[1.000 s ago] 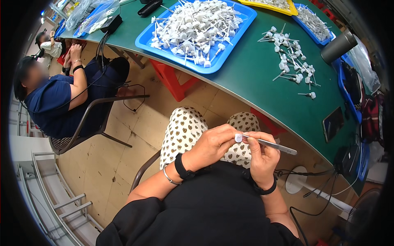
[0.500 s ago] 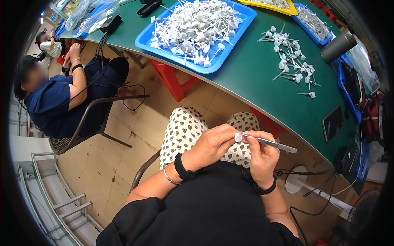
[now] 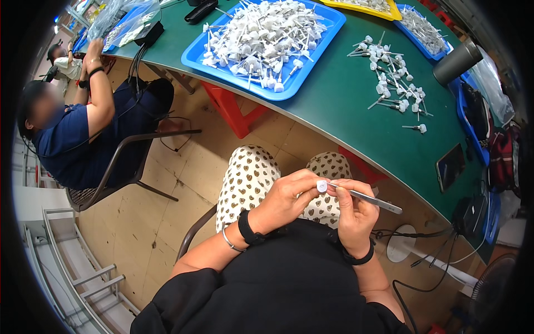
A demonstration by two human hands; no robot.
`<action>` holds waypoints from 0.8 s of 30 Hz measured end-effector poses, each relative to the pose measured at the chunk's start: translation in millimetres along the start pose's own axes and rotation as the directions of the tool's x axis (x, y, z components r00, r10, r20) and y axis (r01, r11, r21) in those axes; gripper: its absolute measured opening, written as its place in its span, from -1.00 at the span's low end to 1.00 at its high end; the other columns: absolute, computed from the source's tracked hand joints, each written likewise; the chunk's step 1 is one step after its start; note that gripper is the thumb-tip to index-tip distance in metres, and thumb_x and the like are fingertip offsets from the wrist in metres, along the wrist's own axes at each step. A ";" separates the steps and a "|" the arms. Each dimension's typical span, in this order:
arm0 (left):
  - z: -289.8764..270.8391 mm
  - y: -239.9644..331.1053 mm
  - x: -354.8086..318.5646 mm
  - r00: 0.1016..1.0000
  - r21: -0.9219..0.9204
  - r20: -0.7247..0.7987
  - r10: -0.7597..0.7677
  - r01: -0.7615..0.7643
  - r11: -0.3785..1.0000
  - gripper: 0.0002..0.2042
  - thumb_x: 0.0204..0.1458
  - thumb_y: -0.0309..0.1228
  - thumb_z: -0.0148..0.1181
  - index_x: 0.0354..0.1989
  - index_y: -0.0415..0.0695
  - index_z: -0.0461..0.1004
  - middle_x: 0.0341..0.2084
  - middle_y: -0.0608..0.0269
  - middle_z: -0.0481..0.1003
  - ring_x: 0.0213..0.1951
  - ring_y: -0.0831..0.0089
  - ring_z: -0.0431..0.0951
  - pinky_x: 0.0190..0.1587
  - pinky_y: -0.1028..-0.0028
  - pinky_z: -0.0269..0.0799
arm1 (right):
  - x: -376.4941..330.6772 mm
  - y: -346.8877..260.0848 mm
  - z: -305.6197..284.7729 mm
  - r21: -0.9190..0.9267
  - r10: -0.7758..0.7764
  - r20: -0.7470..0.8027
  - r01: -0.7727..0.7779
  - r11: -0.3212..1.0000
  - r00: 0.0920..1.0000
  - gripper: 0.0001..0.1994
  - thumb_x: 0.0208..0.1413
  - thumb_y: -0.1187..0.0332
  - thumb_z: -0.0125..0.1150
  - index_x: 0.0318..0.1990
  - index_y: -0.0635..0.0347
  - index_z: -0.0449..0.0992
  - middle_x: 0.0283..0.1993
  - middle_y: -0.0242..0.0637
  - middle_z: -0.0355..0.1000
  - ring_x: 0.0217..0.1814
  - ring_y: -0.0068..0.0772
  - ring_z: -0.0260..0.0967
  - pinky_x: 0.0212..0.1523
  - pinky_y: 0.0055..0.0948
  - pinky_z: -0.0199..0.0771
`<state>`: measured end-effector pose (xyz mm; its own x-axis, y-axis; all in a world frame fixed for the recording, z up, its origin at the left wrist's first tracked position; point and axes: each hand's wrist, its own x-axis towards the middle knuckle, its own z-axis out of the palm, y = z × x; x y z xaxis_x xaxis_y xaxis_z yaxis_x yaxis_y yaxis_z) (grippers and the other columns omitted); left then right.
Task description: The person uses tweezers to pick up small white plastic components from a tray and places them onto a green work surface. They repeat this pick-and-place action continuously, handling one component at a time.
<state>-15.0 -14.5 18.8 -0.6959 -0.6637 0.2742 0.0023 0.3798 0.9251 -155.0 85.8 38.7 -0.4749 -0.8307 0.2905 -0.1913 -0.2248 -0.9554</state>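
Note:
Above my lap, my left hand (image 3: 283,200) pinches a small white-headed part (image 3: 321,186) between thumb and fingertips; the head's round face shows, the rest is hidden by fingers. Close beside it, my right hand (image 3: 356,214) grips slim metal tweezers (image 3: 385,205). Their narrow tip points left at the white head, and the wide end sticks out to the right. Whether the tip touches the part is too small to tell. On the green table, a blue tray (image 3: 291,92) carries a heap of similar white-headed parts with thin metal pins.
Loose white-headed parts (image 3: 384,83) lie on the green table (image 3: 356,119), near a dark cylinder (image 3: 457,63) and a phone (image 3: 450,167). Behind stand a yellow tray (image 3: 396,11) and another blue tray (image 3: 445,54). A co-worker (image 3: 72,133) sits at left; cables (image 3: 439,250) hang at right.
My hands hold nearly the same pose, with the white head turned very slightly. The co-worker at left has raised both hands toward the table edge.

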 end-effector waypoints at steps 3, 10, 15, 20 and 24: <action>0.0 0.8 0.2 1.000 -0.011 0.001 -0.008 0.008 1.000 -0.78 0.14 -0.61 0.23 -0.03 -0.22 0.61 -0.30 0.16 0.58 -0.34 0.39 0.59 -0.33 0.46 0.51 | 0.0 -0.3 0.5 -0.002 0.003 -0.006 -0.003 1.000 1.000 -0.91 0.26 0.59 0.18 -0.12 0.40 0.50 -0.14 -0.16 0.54 -0.18 -0.41 0.59 -0.17 -0.50 0.63; 0.3 -0.8 0.2 1.000 -0.014 0.005 0.004 -0.004 1.000 -0.78 0.15 -0.61 0.24 -0.03 -0.23 0.61 -0.29 0.14 0.58 -0.32 0.38 0.61 -0.30 0.46 0.53 | 3.2 -0.4 -1.5 -0.157 -0.048 0.036 0.054 0.986 0.998 -0.93 0.22 0.59 0.24 -0.18 0.35 0.54 -0.22 -0.17 0.57 -0.24 -0.42 0.59 -0.26 -0.50 0.57; -1.4 -0.5 1.7 0.999 -0.044 0.032 0.000 0.002 0.999 -0.78 0.14 -0.60 0.24 -0.03 -0.24 0.61 -0.28 0.13 0.58 -0.32 0.36 0.61 -0.29 0.45 0.54 | 8.0 -7.1 -6.5 -0.219 -0.018 0.105 0.041 0.975 0.994 -0.93 0.21 0.57 0.25 -0.18 0.35 0.54 -0.23 -0.17 0.58 -0.26 -0.40 0.58 -0.25 -0.48 0.57; -7.0 1.2 2.0 0.993 -0.037 0.110 -0.036 0.040 0.998 -0.79 0.17 -0.58 0.22 -0.02 -0.25 0.60 -0.28 0.14 0.58 -0.32 0.39 0.62 -0.27 0.46 0.55 | 12.4 -19.3 -10.7 -0.104 0.181 0.112 -0.169 0.980 0.977 -0.90 0.18 0.58 0.28 -0.17 0.37 0.54 -0.21 -0.17 0.58 -0.24 -0.38 0.58 -0.21 -0.47 0.58; -7.7 -0.1 2.0 0.989 -0.194 0.109 -0.105 0.124 0.973 -0.79 0.23 -0.52 0.18 0.00 -0.26 0.60 -0.27 0.15 0.57 -0.29 0.43 0.65 -0.23 0.49 0.58 | 6.9 -13.6 -15.6 -0.152 -0.087 0.024 0.090 0.984 0.996 -0.85 0.16 0.61 0.29 -0.12 0.38 0.53 -0.17 -0.12 0.57 -0.18 -0.36 0.57 -0.15 -0.44 0.58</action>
<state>-10.8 -20.8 21.2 -0.7662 -0.6259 0.1456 0.0553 0.1616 0.9853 -169.0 91.1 54.5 -0.4358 -0.8199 0.3714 -0.3618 -0.2183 -0.9063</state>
